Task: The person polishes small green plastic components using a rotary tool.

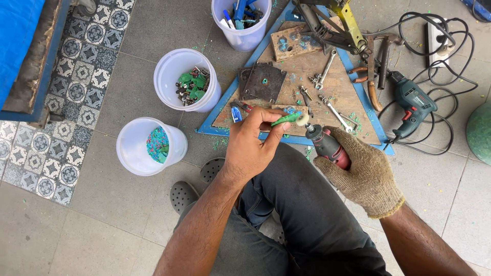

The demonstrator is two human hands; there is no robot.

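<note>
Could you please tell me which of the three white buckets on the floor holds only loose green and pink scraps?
The bucket nearest the person, left of the left hand. The middle bucket holds green-and-metal parts; the far bucket holds blue pieces.

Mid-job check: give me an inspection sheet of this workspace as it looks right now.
Surface: triangular wooden board on grey floor.
Job's things: green part against red rotary tool tip.
Clutter: three white buckets, spanners, dark metal plate, pliers.
Grippers: left hand bare, pinching the part; right hand gloved, gripping the tool.
Cables: black cords tangled near green drill.
Surroundings: patterned tiles, blue-edged bench.
</note>
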